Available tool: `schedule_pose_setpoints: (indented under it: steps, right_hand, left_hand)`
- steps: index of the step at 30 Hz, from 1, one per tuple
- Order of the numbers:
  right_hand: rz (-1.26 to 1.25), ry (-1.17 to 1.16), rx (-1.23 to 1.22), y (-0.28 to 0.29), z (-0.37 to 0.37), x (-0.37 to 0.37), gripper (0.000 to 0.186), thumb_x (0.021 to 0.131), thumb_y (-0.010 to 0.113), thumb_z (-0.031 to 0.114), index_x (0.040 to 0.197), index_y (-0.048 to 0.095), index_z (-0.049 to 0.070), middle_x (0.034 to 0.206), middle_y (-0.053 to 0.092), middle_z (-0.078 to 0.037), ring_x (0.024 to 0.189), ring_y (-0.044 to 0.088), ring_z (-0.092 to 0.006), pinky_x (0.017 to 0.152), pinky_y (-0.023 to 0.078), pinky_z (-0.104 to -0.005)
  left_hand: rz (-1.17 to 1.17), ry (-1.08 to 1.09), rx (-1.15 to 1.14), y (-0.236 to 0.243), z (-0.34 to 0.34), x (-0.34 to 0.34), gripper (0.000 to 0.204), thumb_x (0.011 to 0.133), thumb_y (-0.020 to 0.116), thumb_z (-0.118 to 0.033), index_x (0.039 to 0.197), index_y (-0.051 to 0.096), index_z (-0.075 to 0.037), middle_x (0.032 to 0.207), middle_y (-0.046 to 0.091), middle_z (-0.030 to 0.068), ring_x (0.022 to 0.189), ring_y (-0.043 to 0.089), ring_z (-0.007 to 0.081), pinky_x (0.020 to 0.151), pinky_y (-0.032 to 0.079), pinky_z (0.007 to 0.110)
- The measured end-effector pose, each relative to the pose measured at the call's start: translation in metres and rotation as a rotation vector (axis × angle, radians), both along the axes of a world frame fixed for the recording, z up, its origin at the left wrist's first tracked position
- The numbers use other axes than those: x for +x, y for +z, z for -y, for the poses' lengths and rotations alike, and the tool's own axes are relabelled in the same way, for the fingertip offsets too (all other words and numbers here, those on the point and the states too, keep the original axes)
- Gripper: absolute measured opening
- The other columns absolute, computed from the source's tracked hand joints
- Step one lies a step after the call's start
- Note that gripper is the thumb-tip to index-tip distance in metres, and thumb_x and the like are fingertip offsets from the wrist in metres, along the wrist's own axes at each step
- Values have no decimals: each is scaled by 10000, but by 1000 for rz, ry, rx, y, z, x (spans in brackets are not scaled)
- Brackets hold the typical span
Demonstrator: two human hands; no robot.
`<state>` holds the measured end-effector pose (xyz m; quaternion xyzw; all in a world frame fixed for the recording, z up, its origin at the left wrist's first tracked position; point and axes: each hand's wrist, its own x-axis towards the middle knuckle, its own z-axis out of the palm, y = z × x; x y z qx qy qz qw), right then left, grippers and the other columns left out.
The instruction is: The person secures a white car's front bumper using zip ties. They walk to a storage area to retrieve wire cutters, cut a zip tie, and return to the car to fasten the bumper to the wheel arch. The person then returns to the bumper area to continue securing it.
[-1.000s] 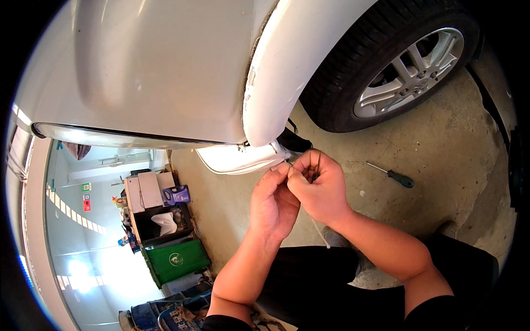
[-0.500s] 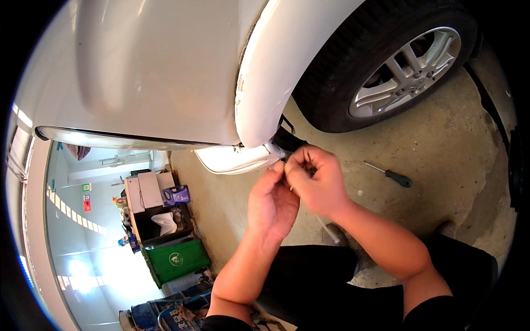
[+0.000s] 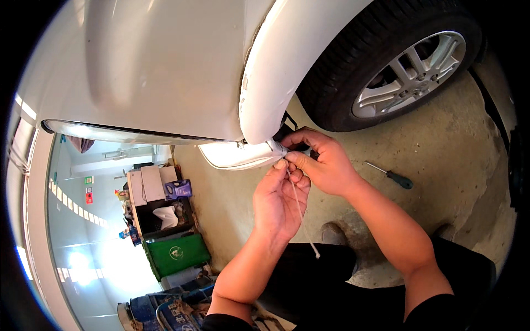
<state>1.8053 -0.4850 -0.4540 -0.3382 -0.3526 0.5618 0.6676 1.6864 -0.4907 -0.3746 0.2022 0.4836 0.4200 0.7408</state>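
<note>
Beside the car (image 3: 165, 66), left fingers (image 3: 296, 175) pinch 1 cable tie (image 3: 305, 226); right fingers (image 3: 307, 138): hold unclear (box (image 3: 146, 213) contains white item (image 3: 164, 218)).

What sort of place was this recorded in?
Probably a vehicle repair garage, going by the pale car, the screwdriver on the hard floor and the purple jug beyond.

The right grip (image 3: 327, 166) has stretched toward the white panel (image 3: 240, 155), and more of the pale strip (image 3: 302, 217) shows.

It looks like a garage workshop: white car (image 3: 165, 66), loose screwdriver (image 3: 394, 177), concrete floor (image 3: 441, 151).
</note>
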Motion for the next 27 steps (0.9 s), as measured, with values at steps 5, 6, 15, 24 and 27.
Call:
schedule_pose_setpoints:
  steps: [5, 6, 15, 24, 27]
  right_hand:
    - [0, 2, -9, -3, -3, -3, 195, 885, 657, 60, 1064, 663, -17, 1007, 672, -99, 876, 654, -143, 799, 528, -290]
    - [-20, 12, -19, -2, -3, -3, 194, 885, 657, 59, 1063, 663, -18, 1006, 672, -102, 882, 655, -147, 803, 528, -291]
    - [-61, 4, -29, -5, -3, -7, 184, 901, 648, 68, 1060, 659, -25, 1020, 664, -116, 899, 657, -162, 813, 531, -297]
    - [25, -95, -33, -3, 9, -9, 251, 898, 608, 60, 1129, 596, -36, 1107, 607, -147, 931, 628, -223, 819, 509, -341]
    - [256, -204, -154, -5, 24, -13, 297, 888, 540, 52, 1166, 491, -42, 1128, 552, -186, 927, 563, -303, 824, 460, -407]
  left_hand:
    - [15, 66, -6, -2, -2, 3, 118, 992, 544, -126, 974, 579, -15, 895, 589, 31, 801, 508, 139, 777, 448, 282]
    - [23, 73, 7, -1, 0, 4, 124, 992, 541, -118, 996, 580, -1, 899, 594, 41, 807, 508, 142, 780, 452, 279]
    - [54, 135, 0, -2, 0, 7, 130, 992, 536, -95, 1035, 581, 19, 914, 606, 58, 805, 510, 143, 789, 461, 275]
    - [-11, -43, -4, -2, -5, -5, 139, 1018, 503, -120, 1050, 574, -4, 913, 592, 47, 786, 508, 127, 733, 461, 263]
    - [-69, -94, -9, 6, -1, -4, 86, 1014, 509, -134, 1038, 544, -59, 899, 574, 37, 719, 504, 116, 639, 420, 265]
